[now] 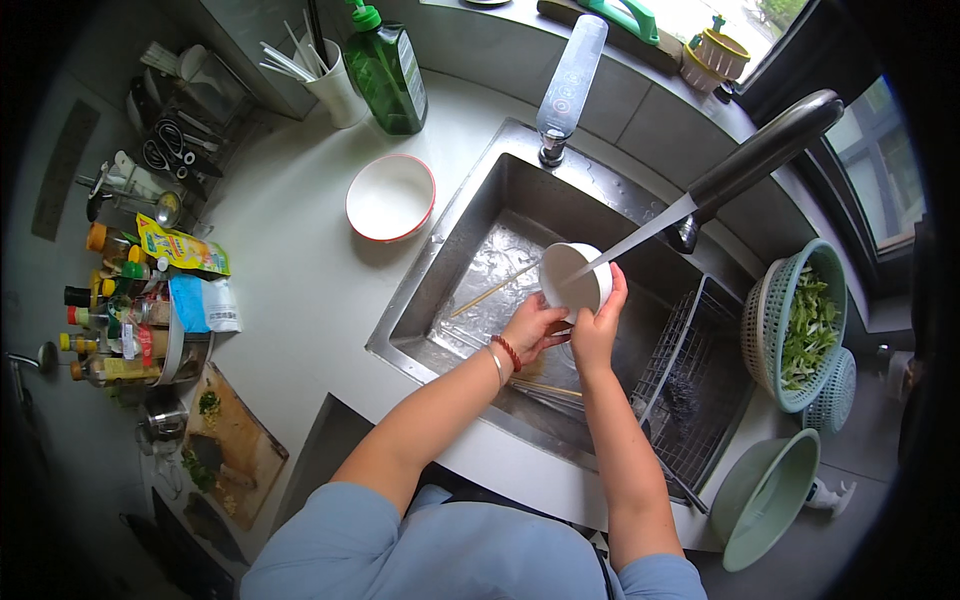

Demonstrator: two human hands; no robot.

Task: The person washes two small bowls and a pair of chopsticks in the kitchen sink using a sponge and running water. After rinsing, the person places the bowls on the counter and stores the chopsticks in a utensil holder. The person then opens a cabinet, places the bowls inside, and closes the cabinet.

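Both hands hold a white bowl [556, 271] tilted over the stainless steel sink [480, 289], and water from the faucet [757, 150] runs into it. My left hand [534, 330], with a red beaded bracelet and a metal bangle at the wrist, grips the bowl's lower left edge. On the bowl's right side is my right hand [602, 319], thumb and fingers around the wall. Chopsticks [491, 291] lie in the sink under and beside the hands. A second white bowl with a red rim [391, 198] stands on the counter left of the sink.
A wire rack [679, 352] fills the sink's right part. Right of it are a colander of greens [810, 330] and a green basin [765, 502]. Behind stands a green pump bottle [386, 79]. Seasoning bottles [120, 322] and a cutting board [259, 450] are at left.
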